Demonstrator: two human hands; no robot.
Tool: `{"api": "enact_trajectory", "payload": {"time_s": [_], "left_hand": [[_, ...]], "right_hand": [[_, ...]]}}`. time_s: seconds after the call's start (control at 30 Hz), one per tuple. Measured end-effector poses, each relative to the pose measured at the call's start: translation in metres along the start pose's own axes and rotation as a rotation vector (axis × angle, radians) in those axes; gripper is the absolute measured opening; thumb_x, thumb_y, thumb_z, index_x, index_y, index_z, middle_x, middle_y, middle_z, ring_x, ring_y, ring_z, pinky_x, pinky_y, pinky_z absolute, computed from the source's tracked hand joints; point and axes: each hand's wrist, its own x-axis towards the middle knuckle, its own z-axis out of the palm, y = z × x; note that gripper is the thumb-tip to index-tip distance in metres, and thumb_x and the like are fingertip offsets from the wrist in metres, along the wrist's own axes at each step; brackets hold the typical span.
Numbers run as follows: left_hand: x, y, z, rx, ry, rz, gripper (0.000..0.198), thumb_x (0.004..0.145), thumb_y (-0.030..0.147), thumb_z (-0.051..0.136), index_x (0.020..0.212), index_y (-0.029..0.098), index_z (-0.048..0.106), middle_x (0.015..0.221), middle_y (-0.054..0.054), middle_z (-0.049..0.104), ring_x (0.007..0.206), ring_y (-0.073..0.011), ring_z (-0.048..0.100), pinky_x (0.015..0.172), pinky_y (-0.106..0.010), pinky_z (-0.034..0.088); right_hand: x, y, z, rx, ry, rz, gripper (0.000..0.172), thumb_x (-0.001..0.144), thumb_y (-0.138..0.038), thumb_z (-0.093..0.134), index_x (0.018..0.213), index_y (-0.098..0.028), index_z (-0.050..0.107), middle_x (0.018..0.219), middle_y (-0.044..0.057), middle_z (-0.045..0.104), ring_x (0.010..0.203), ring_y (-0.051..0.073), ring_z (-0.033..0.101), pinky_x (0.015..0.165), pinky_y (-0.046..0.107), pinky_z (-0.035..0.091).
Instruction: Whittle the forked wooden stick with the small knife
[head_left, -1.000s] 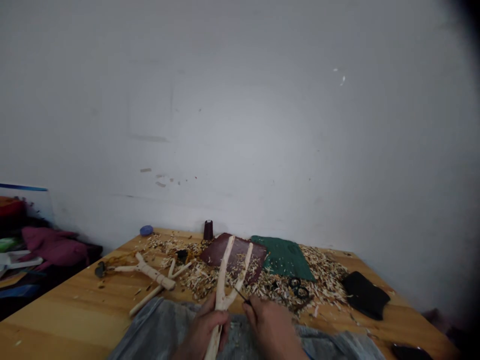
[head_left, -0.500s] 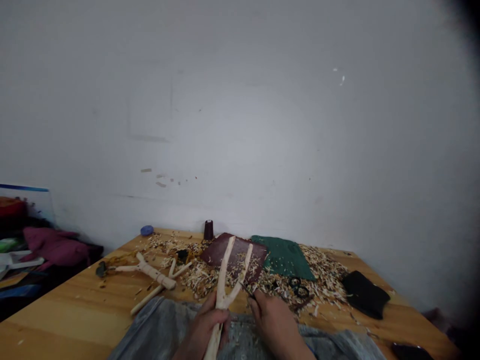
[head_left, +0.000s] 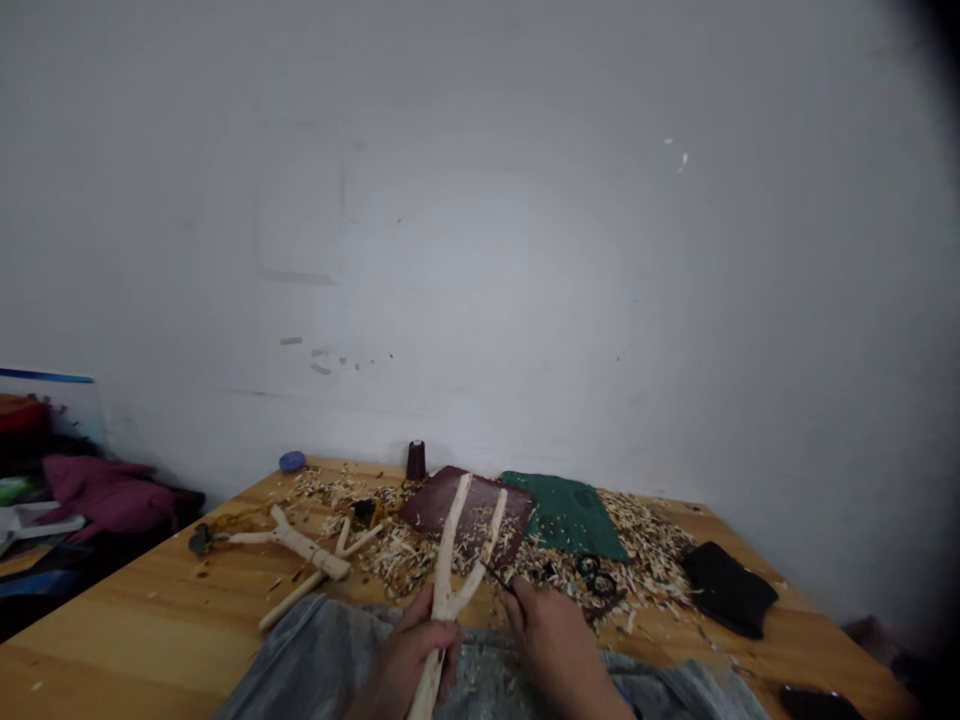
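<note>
"What is being held?"

"A smooth, pale peeled forked stick (head_left: pixel 444 600) is being gripped by the closed left hand (head_left: pixel 411 662), its two prongs being pointed forward at the wall along its long axis."

"And the other?"

"A thin dark knife (head_left: pixel 501 579) is being pinched by the right hand (head_left: pixel 553 650), beside the fork, over rough shavings (head_left: pixel 645 560) strewn on the wooden table (head_left: pixel 135 610)."
</note>
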Motion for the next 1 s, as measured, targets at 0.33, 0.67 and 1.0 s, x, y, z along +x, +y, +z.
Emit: {"api": "enact_trajectory", "payload": {"time_s": [0.33, 0.67, 1.0], "left_hand": [[0.000, 0.002, 0.000, 0.035, 0.034, 0.013, 0.015, 0.064, 0.031, 0.055, 0.072, 0.020, 0.050, 0.047, 0.006, 0.049, 0.030, -0.0072, 0.038, 0.030, -0.018, 0.025], [0.000, -0.003, -0.002, 0.114, 0.053, -0.022, 0.017, 0.064, 0.026, 0.053, 0.080, 0.019, 0.053, 0.046, 0.007, 0.048, 0.031, -0.0082, 0.039, 0.032, -0.018, 0.025], [-0.001, -0.003, -0.002, 0.116, 0.011, -0.037, 0.019, 0.065, 0.023, 0.054, 0.084, 0.019, 0.052, 0.048, 0.007, 0.050, 0.034, -0.0082, 0.041, 0.034, -0.018, 0.028]], "right_hand": [[-0.010, -0.021, 0.000, 0.048, -0.057, -0.072, 0.026, 0.092, -0.035, 0.038, 0.088, -0.025, 0.062, 0.081, 0.003, 0.070, 0.073, 0.019, 0.066, 0.058, 0.023, 0.037], [-0.003, -0.007, 0.003, 0.022, -0.014, -0.014, 0.028, 0.093, -0.034, 0.037, 0.088, -0.024, 0.062, 0.077, 0.005, 0.070, 0.072, 0.021, 0.066, 0.056, 0.025, 0.036], [-0.003, -0.008, 0.002, 0.055, -0.038, -0.012, 0.027, 0.092, -0.034, 0.038, 0.090, -0.024, 0.063, 0.079, 0.005, 0.070, 0.074, 0.020, 0.066, 0.057, 0.024, 0.037]]}}
